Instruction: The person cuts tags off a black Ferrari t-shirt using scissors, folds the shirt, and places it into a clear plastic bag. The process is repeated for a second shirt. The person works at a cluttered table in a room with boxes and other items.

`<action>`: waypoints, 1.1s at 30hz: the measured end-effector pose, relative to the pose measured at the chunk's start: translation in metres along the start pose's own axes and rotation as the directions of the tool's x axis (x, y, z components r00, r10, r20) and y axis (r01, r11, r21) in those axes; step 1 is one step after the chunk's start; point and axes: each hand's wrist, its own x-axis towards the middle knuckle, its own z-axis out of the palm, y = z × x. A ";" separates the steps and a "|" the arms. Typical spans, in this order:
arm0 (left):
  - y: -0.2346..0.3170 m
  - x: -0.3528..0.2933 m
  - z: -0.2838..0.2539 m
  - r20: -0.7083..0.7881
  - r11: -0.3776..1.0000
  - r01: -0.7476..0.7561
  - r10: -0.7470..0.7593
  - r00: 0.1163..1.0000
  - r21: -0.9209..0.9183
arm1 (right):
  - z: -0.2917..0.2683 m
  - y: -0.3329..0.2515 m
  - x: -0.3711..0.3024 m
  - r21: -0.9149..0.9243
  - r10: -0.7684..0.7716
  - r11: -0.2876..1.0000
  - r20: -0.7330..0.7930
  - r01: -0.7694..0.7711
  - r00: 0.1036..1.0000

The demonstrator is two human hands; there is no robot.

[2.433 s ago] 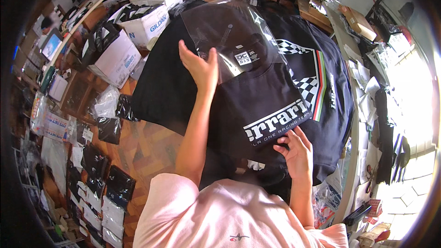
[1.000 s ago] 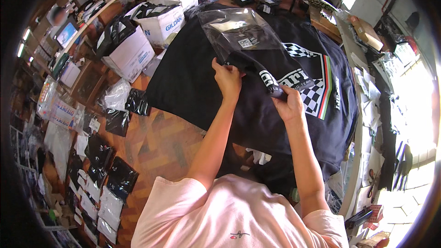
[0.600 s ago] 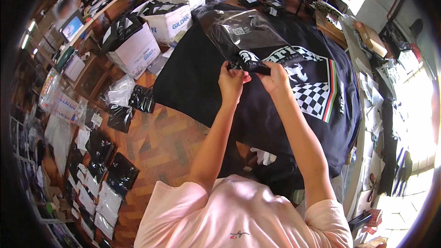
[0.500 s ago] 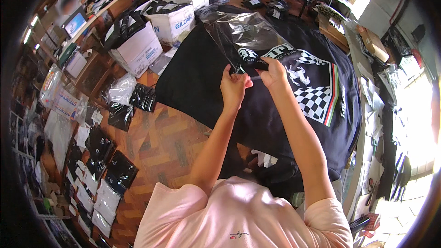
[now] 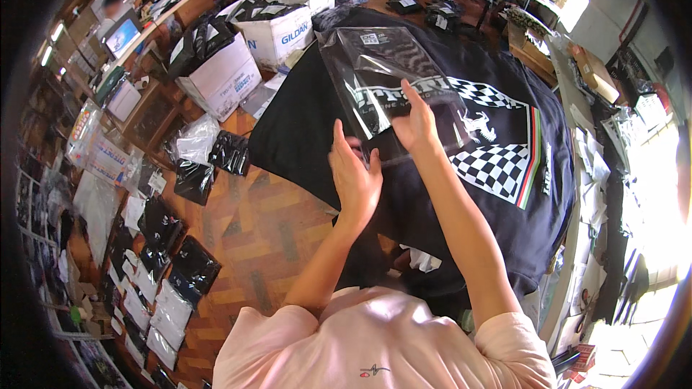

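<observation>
A clear plastic bag (image 5: pixel 375 65) lies spread over a large black printed cloth (image 5: pixel 295 115), which drapes across the work surface. White lettering, checkered patches and a horse figure show on the cloth, some of it through the film. My right hand (image 5: pixel 417 124) rests on the bag's lower part with its fingers stretched out. Beside the bag's lower left edge is my left hand (image 5: pixel 355 181), fingers apart and slightly blurred. Whether it touches the film I cannot tell.
White cartons (image 5: pixel 223 79) of dark packed goods stand at the left. Packaged garments (image 5: pixel 173 310) lie on the wooden floor (image 5: pixel 252 223). A paper-strewn ledge (image 5: pixel 587 166) runs along the right. A person (image 5: pixel 112 4) is near a monitor (image 5: pixel 122 37) at the far left.
The bag's near edge, pinched up and folded before, now lies spread out flat. Both hands have let go of it; the left has moved nearer to me and its fingers have opened.
</observation>
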 end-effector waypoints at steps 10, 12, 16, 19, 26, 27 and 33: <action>0.012 0.037 0.015 0.123 0.767 -0.557 0.549 0.827 0.318 | -0.013 -0.018 -0.041 -0.312 0.104 0.945 0.008 -0.097 0.995; 0.012 0.032 0.016 0.134 0.725 -0.592 0.587 0.798 0.351 | -0.017 -0.017 -0.031 -0.352 0.069 0.934 0.023 -0.056 0.997; 0.005 0.023 0.017 0.112 0.774 -0.552 0.547 0.830 0.311 | -0.030 -0.020 -0.029 -0.330 0.157 0.937 0.105 -0.114 0.982; -0.005 0.017 -0.002 0.093 0.865 -0.492 0.485 0.870 0.093 | -0.031 -0.046 -0.055 -0.450 0.303 0.873 0.198 -0.188 0.932; -0.036 -0.006 -0.069 0.220 0.822 0.482 -0.432 0.875 -0.302 | -0.026 -0.088 -0.132 -0.985 0.120 -0.033 0.164 0.169 0.979; -0.032 -0.002 -0.076 0.368 0.638 0.672 -0.563 0.740 -0.376 | -0.026 -0.078 -0.138 -0.957 0.039 -0.082 0.277 0.280 0.960; -0.025 -0.010 -0.068 0.534 0.650 0.673 -0.451 0.715 -0.353 | -0.024 -0.004 -0.140 -0.683 -0.018 -0.205 0.718 0.701 0.695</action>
